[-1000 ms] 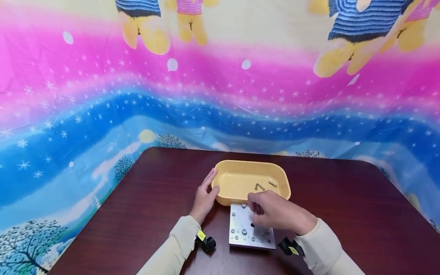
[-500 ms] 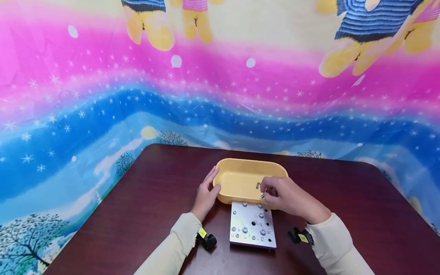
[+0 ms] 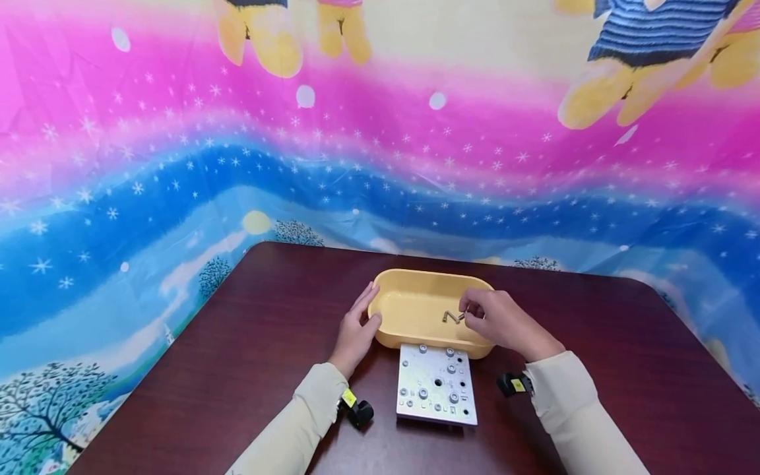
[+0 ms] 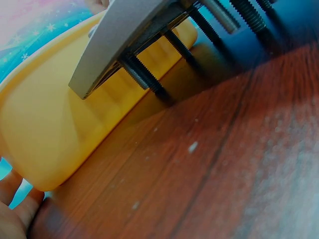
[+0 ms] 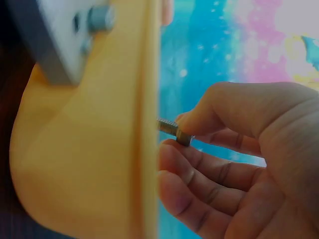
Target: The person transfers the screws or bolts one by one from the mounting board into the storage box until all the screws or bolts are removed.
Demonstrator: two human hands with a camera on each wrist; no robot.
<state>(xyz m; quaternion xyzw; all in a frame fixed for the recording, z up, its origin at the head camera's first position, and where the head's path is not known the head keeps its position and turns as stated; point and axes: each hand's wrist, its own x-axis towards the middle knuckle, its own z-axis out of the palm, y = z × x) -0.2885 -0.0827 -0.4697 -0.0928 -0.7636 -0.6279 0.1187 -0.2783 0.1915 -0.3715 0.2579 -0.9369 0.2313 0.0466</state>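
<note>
The fingers of the right hand (image 3: pixel 505 323) are pinching a screw (image 5: pixel 172 129) by its head over the right part of the yellow tray (image 3: pixel 427 282); the left hand (image 3: pixel 354 336) is resting against the tray's left end, thumb spread from the fingers. The metal plate (image 3: pixel 417 374) is sitting just in front of the tray. The work is looking partly done — several seated bolts (image 3: pixel 423 394) are standing in the plate, threaded shanks (image 4: pixel 177 45) projecting below — but dark holes (image 3: pixel 438 382) are showing bare and loose screws (image 3: pixel 445 317) are lying in the tray.

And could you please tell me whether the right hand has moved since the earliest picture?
Yes, in the head view the right hand has moved forward, from over the metal plate to over the yellow tray.
</note>
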